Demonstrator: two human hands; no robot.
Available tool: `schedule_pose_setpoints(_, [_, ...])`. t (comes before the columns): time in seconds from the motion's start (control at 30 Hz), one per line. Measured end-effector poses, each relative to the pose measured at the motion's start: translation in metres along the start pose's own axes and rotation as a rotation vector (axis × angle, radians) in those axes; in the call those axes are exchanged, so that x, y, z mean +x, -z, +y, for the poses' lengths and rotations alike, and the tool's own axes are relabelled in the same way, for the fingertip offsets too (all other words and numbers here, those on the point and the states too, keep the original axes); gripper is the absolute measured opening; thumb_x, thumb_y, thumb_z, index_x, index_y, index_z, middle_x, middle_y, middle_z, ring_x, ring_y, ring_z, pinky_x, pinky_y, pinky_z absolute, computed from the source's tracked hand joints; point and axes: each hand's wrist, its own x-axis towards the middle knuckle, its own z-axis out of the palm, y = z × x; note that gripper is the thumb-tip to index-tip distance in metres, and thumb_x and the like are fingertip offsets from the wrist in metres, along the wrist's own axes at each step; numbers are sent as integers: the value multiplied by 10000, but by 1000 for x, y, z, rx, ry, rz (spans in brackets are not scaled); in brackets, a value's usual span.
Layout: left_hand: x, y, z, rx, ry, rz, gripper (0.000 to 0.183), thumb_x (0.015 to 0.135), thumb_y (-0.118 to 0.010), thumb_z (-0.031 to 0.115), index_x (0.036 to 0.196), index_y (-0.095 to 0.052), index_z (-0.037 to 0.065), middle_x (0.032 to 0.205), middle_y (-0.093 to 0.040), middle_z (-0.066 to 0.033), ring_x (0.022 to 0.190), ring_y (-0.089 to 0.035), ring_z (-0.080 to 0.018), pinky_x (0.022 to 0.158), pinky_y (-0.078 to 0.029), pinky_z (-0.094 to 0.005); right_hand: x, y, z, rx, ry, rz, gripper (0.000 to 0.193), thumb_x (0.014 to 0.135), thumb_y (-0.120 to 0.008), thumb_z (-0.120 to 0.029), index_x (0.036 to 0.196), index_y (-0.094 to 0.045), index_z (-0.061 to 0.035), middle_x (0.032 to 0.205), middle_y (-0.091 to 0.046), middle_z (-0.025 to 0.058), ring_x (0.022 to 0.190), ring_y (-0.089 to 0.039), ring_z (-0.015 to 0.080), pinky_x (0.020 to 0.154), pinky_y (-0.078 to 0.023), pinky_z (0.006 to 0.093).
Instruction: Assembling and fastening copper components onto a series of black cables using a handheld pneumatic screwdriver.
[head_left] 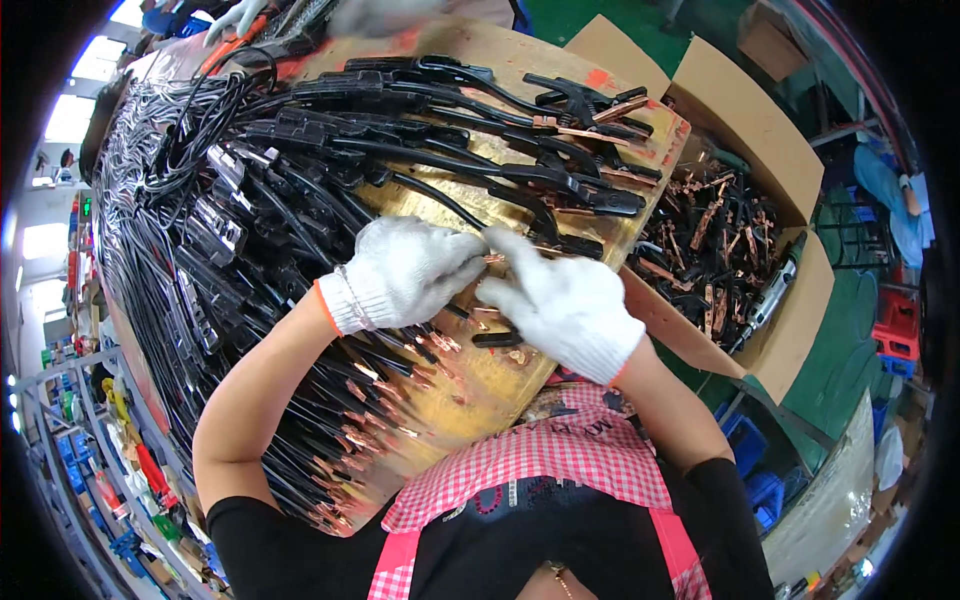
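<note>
Both of my hands wear white knit gloves and meet over the wooden table. My left hand (410,272) is closed, its fingertips pinching a small copper-coloured metal piece (494,259). Against the other side of that piece is my right hand (568,305), fingers curled and slightly blurred; its exact grip is hidden. A black cable (437,198) runs down toward my fingertips from above. Beneath my right hand lies a short black handle part (497,340). Cables with stripped copper ends (365,425) fan out below my left forearm. Beyond my hands lie black clamps with copper jaws (590,115).
On the right, an open cardboard box (745,110) holds many black-and-copper clamp parts (715,225) and a grey cylindrical tool (775,290). Coiled cables (140,200) cover the table's left side. At the far edge, another person's gloved hand (238,20) is near an orange-handled tool (235,45).
</note>
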Motion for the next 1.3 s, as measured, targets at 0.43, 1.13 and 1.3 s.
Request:
schedule_pose_setpoints(0.43, [-4,6,-4,161,-34,164,207,814,-697,141,1019,-672,137,887,-655,-62,844,-632,-320,766,-498,-430,-4,-14,17,308,-123,63,326,962,-602,-342,1157,-615,-81,853,-702,194,645,-689,368,631,-555,455])
schedule_pose_setpoints(1.13, [-7,8,-2,149,-117,150,281,764,-771,209,1035,-696,192,820,-647,-19,761,-641,-284,691,-502,-406,-43,4,36,1153,-643,-48,322,1030,-517,-275,1082,-680,-2,978,-696,103,893,-648,173,844,-510,299])
schedule_pose_setpoints(1.3, [-2,10,-2,88,-121,224,332,813,-747,159,1139,-704,201,849,-669,-59,805,-668,-298,707,-540,-420,-39,19,6,791,-649,25,265,962,-644,-248,1110,-699,-35,1069,-704,152,971,-704,258,833,-549,358])
